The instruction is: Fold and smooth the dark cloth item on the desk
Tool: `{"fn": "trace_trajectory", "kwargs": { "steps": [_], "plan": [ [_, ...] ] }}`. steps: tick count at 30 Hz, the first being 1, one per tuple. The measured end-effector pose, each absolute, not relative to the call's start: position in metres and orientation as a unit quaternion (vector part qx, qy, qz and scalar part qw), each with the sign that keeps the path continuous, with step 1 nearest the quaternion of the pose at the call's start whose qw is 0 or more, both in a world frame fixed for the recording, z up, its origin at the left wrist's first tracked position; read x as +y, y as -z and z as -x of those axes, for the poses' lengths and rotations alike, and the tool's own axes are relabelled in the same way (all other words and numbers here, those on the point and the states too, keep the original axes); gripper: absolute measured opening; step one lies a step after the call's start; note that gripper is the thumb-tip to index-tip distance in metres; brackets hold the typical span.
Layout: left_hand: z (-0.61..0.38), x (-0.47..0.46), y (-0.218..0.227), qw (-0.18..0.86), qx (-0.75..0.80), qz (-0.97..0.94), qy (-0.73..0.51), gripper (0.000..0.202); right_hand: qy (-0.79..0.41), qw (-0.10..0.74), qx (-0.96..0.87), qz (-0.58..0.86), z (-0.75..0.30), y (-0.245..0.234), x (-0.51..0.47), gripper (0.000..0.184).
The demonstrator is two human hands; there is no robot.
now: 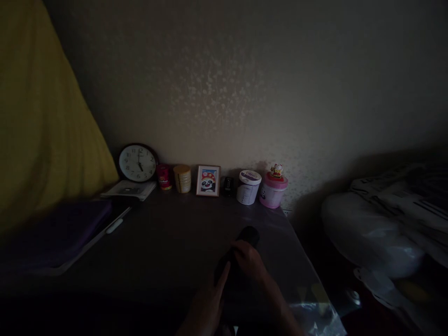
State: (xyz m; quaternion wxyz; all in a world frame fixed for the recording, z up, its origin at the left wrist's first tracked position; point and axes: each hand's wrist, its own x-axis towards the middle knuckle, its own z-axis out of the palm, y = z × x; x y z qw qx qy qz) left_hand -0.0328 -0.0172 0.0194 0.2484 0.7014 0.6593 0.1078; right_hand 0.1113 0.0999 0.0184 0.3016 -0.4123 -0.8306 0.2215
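Low over the near part of the table, both hands are at a black, elongated object (250, 234) with a rounded far end. It is too dark to tell its kind. My right hand (249, 260) is closed over its upper part, with the fingers bent across it. My left hand (209, 298) is lower and to the left, thumb or finger laid along the dark near part; the other fingers are hidden in shadow. Nearest beyond them stand a white lidded tub (248, 190) and a pink tub (273, 193) with a lucky cat figurine (276, 171) on its lid.
Along the wall stand a round clock (137, 163), a red can (164, 178), a yellow container (182, 179), a framed panda picture (208, 181) and a small black item (228, 185). A purple folded thing (66, 228) lies left, below a yellow curtain (45, 116). Plastic-wrapped bundles (371, 228) are right.
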Motion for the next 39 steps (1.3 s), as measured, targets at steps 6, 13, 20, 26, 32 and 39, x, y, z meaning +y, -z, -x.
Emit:
{"fn": "trace_trajectory", "kwargs": {
  "steps": [6,13,20,26,32,39],
  "plan": [
    [0.031,-0.014,-0.014,0.257,0.678,-0.679,-0.116,0.065,-0.264,0.364,-0.79,0.417,-0.107,-0.017,0.099,0.029],
    [0.03,-0.014,-0.013,0.254,0.674,-0.685,-0.108,0.064,-0.39,0.438,-0.676,0.447,-0.12,-0.021,0.093,0.018],
    [0.032,-0.015,0.009,0.224,0.663,-0.705,-0.12,0.066,-0.416,0.497,-0.557,0.519,-0.18,-0.007,0.08,0.03],
    [0.035,-0.016,0.008,0.247,0.663,-0.695,-0.129,0.065,-0.338,0.518,-0.55,0.561,-0.205,0.018,0.083,0.033],
    [0.043,-0.014,-0.007,0.342,0.634,-0.644,-0.256,0.064,-0.338,0.493,-0.578,0.556,-0.206,0.022,0.082,0.033],
    [0.067,0.004,-0.028,0.65,0.563,-0.4,-0.318,0.072,-0.347,0.49,-0.582,0.548,-0.203,0.019,0.078,0.034]
  ]
}}
